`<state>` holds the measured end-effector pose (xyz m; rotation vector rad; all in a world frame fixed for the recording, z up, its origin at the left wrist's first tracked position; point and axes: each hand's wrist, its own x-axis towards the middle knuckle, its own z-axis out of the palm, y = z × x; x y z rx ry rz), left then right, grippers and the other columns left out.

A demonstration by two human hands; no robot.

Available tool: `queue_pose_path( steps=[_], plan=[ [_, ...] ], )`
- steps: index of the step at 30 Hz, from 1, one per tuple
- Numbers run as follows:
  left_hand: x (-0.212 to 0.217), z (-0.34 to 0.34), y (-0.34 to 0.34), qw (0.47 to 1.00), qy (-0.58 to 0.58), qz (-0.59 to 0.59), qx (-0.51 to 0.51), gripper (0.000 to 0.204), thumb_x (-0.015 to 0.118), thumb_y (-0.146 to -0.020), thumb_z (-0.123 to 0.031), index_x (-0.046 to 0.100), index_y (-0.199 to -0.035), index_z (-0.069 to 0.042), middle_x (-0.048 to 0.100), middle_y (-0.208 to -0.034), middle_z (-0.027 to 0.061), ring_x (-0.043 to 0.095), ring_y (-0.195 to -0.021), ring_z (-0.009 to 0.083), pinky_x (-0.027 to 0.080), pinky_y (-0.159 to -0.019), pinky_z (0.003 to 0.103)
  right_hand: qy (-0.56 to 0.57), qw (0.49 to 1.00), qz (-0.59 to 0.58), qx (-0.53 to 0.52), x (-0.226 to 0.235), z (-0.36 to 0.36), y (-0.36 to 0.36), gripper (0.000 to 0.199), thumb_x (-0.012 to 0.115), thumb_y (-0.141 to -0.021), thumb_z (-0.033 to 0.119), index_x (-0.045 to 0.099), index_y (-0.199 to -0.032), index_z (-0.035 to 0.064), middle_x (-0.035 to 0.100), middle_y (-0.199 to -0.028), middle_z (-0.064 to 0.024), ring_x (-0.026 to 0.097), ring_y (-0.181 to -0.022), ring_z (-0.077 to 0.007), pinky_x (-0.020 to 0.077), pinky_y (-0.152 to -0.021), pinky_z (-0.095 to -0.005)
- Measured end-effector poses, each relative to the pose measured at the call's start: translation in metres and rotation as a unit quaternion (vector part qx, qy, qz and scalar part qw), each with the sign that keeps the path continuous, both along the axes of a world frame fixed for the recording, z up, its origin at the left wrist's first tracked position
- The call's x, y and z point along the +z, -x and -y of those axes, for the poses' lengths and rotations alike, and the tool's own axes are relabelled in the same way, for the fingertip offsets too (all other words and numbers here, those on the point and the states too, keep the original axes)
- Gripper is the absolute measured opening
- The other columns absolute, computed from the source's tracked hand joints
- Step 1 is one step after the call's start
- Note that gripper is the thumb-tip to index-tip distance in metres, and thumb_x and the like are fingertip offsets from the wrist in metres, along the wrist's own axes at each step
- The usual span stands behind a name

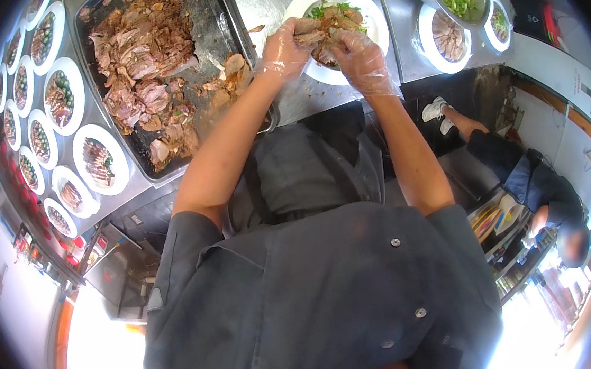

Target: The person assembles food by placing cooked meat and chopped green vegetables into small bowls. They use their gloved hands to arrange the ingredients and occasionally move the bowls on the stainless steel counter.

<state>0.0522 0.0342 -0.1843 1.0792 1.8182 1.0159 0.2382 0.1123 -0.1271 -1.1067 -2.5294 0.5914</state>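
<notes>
Pressing sliced meat (322, 33) onto the white plate (373, 22), top centre: gloved left hand (285, 50) and right hand (358, 58) both pinch slices; best laid evenly, clear of the rim.

The picture is bright at the top, where even light falls on the steel counter (288, 95) and gives a soft glare off the dark tray (217, 31). The lower corners are blown out to white. The dark shirt (317, 287) reads flat and shadowed. Straight edges bend hard toward the rim, and a black ring frames the view. The plates (41, 128) at the left rim look slightly blurred, perhaps from the lens.
</notes>
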Motion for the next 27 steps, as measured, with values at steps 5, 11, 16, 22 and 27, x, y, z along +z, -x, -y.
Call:
queue_pose_path(
  steps=[5,11,16,22,27],
  plan=[
    [0.007,0.005,0.007,0.985,-0.027,0.171,0.016,0.053,0.08,-0.1,-0.015,0.059,-0.147,0.0,0.078,-0.122,0.0099,0.075,-0.106,0.0207,0.061,-0.097,0.036,-0.051,0.998,-0.007,-0.029,0.009,0.007,0.002,0.028,0.084,-0.092,0.017,0.077,-0.118,0.0095,0.078,-0.111,-0.0155,0.077,-0.097,-0.0356,0.0628,-0.088,-0.0437],
    [0.123,0.039,0.028,0.891,-0.005,0.446,-0.087,0.07,0.075,-0.104,-0.02,0.043,-0.164,0.0,0.063,-0.148,0.0105,0.061,-0.134,0.0204,0.048,-0.119,0.038,0.176,0.952,-0.239,-0.076,0.064,0.036,0.033,0.039,0.09,-0.092,0.013,0.073,-0.126,0.0087,0.073,-0.116,-0.0071,0.074,-0.098,-0.0182,0.0604,-0.083,-0.0328],
    [0.152,0.066,0.037,0.855,-0.058,0.516,-0.001,0.067,0.056,-0.116,-0.024,0.029,-0.17,0.005,0.059,-0.154,0.0156,0.055,-0.144,0.0211,0.045,-0.122,0.036,0.096,0.948,-0.3,-0.032,0.098,0.053,0.06,0.03,0.09,-0.089,0.003,0.076,-0.115,0.0049,0.076,-0.115,-0.0089,0.075,-0.103,-0.0184,0.0614,-0.087,-0.0343],
    [0.183,0.075,0.04,0.913,-0.096,0.397,-0.006,0.067,0.064,-0.113,-0.029,0.039,-0.167,0.003,0.058,-0.158,0.0168,0.057,-0.143,0.0254,0.046,-0.121,0.041,0.186,0.913,-0.351,-0.091,0.127,0.065,0.061,0.023,0.089,-0.087,-0.004,0.078,-0.106,0.0023,0.082,-0.11,-0.01,0.077,-0.094,-0.0173,0.0628,-0.081,-0.031],
    [0.196,0.076,0.036,0.908,-0.124,0.397,0.047,0.055,0.063,-0.114,-0.026,0.052,-0.159,0.004,0.065,-0.148,0.0143,0.065,-0.133,0.0224,0.055,-0.113,0.039,-0.008,0.95,-0.311,-0.005,0.141,0.06,0.061,0.024,0.09,-0.084,-0.004,0.077,-0.102,0.0046,0.08,-0.104,-0.0124,0.079,-0.094,-0.0259,0.0635,-0.083,-0.0365]
  ],
)
